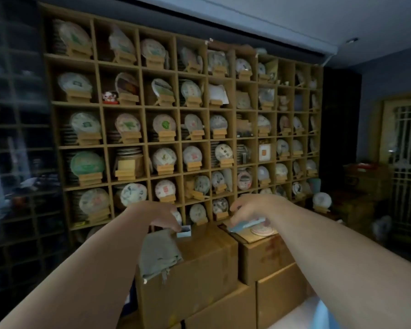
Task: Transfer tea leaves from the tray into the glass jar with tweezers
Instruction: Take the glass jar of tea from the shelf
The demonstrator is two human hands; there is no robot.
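Both my arms reach forward over stacked cardboard boxes. My left hand (163,216) hangs over a small pale blue box (184,231) on the left carton, fingertips touching or nearly touching it. My right hand (252,208) grips a flat light blue object (246,224), possibly a packet, above the right carton. I cannot make out a tray, a glass jar or tweezers anywhere in the dim view.
A grey cloth (158,254) drapes over the left carton (199,269). A round tea cake (262,231) lies in the right carton (266,255). A tall wooden shelf wall (180,110) of wrapped tea cakes stands right behind the cartons. More boxes sit at the right.
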